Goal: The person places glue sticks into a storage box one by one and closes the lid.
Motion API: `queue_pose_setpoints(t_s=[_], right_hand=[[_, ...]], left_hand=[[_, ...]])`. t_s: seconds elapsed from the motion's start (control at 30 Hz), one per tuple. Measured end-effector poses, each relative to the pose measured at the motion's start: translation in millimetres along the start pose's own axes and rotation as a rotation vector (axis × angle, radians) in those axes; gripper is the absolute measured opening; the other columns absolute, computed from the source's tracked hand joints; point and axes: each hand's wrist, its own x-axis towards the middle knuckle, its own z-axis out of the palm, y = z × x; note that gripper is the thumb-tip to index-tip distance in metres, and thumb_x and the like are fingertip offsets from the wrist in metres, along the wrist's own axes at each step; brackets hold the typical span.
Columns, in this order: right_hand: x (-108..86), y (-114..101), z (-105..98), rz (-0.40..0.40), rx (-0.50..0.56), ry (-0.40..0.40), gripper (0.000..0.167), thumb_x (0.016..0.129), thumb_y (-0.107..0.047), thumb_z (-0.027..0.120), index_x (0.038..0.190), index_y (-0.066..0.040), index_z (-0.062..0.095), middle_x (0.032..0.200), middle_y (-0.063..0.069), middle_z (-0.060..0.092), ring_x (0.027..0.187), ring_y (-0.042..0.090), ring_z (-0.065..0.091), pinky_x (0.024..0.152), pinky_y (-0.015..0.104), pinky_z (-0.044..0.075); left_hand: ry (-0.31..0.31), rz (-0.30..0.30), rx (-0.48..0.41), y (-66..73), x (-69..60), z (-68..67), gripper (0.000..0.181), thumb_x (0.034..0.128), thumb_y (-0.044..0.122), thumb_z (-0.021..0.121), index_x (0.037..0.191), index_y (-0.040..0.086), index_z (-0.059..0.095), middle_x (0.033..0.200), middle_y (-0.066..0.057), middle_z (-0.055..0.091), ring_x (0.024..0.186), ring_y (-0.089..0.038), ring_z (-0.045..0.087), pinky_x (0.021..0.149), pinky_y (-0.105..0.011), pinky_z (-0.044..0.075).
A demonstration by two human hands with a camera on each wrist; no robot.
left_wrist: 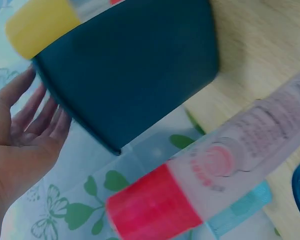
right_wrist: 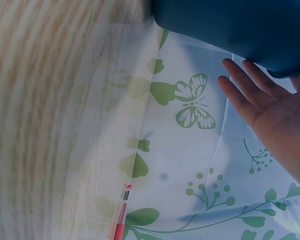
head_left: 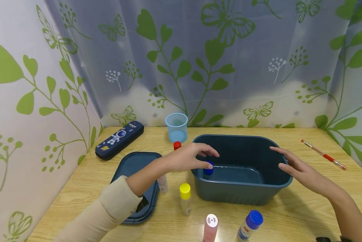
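A dark teal bin [head_left: 235,194] stands on the table. My left hand [head_left: 189,157] reaches over its left end, fingers loosely bent and apart, with the thumb tip at a blue cap [head_left: 208,169] inside; no grip on it shows. In the left wrist view that hand [left_wrist: 27,135] has spread fingers beside the bin's rim [left_wrist: 80,122]. At the right end, my right hand [head_left: 305,173] lies with extended fingers by the rim; in the right wrist view its fingers [right_wrist: 252,87] are straight beside the bin wall [right_wrist: 215,25]. Whether they touch it, I cannot tell.
Around the bin's left and front stand bottles with red [head_left: 177,145], yellow [head_left: 185,191] and blue caps [head_left: 255,219], plus a pink one [head_left: 210,228]. A teal lid [head_left: 138,161], pencil case [head_left: 119,140], light-blue cup [head_left: 177,129] and red pen [head_left: 323,154] lie farther out.
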Motion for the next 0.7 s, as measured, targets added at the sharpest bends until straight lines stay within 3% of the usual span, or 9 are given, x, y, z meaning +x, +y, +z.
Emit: queue_pose_setpoints(t_s=[0.13, 0.2, 0.27, 0.33, 0.43, 0.7], right_hand=[[-0.5, -0.5, 0.0, 0.010, -0.010, -0.003, 0.052, 0.101, -0.010, 0.034, 0.148, -0.018, 0.014, 0.147, 0.025, 0.001, 0.125, 0.053, 0.010, 0.083, 0.016, 0.036], [-0.5, -0.6, 0.2, 0.013, -0.019, -0.001, 0.052, 0.101, -0.010, 0.034, 0.148, -0.018, 0.014, 0.147, 0.025, 0.001, 0.126, 0.053, 0.010, 0.086, 0.024, 0.038], [0.1, -0.6, 0.8, 0.011, -0.011, 0.000, 0.052, 0.101, -0.010, 0.034, 0.148, -0.017, 0.013, 0.147, 0.026, 0.001, 0.126, 0.053, 0.009, 0.092, 0.042, 0.036], [0.6, -0.5, 1.7, 0.007, -0.001, 0.003, 0.052, 0.101, -0.010, 0.034, 0.148, -0.016, 0.013, 0.147, 0.027, 0.001, 0.125, 0.054, 0.008, 0.089, 0.059, 0.030], [1.0, -0.4, 1.9, -0.002, 0.017, 0.006, 0.051, 0.101, -0.009, 0.033, 0.148, -0.014, 0.013, 0.146, 0.028, 0.002, 0.125, 0.055, 0.008, 0.084, 0.071, 0.022], [0.4, 0.0, 2.6, -0.001, -0.015, 0.018, 0.051, 0.101, -0.010, 0.034, 0.148, -0.014, 0.014, 0.146, 0.028, 0.005, 0.124, 0.055, 0.012, 0.084, 0.069, 0.025]], left_hand=[[0.081, 0.124, -0.174, 12.2, -0.3, 0.2, 0.033, 0.0863, 0.012, 0.066, 0.118, 0.006, 0.059, 0.114, -0.002, 0.060, 0.105, -0.005, 0.053, 0.092, -0.028, 0.042], [0.076, 0.179, -0.282, 20.7, 0.9, 5.0, 0.031, 0.0861, 0.007, 0.065, 0.116, 0.002, 0.059, 0.114, -0.005, 0.060, 0.103, -0.004, 0.054, 0.091, -0.031, 0.043], [0.040, 0.209, -0.385, 29.3, 2.0, 13.2, 0.030, 0.0862, 0.003, 0.063, 0.115, -0.002, 0.059, 0.114, -0.009, 0.060, 0.101, -0.005, 0.056, 0.091, -0.030, 0.043], [-0.008, 0.216, -0.463, 36.7, 2.4, 24.3, 0.030, 0.0864, 0.000, 0.062, 0.115, -0.004, 0.058, 0.115, -0.013, 0.059, 0.101, -0.006, 0.056, 0.091, -0.028, 0.043], [-0.074, 0.205, -0.513, 44.9, 3.0, 43.3, 0.030, 0.0864, 0.000, 0.062, 0.116, -0.004, 0.057, 0.116, -0.016, 0.058, 0.101, -0.005, 0.056, 0.090, -0.024, 0.043], [-0.188, 0.102, -0.471, 51.2, 4.2, 78.7, 0.035, 0.0828, 0.002, 0.067, 0.117, 0.002, 0.060, 0.114, -0.001, 0.062, 0.099, 0.006, 0.053, 0.087, -0.016, 0.042]])
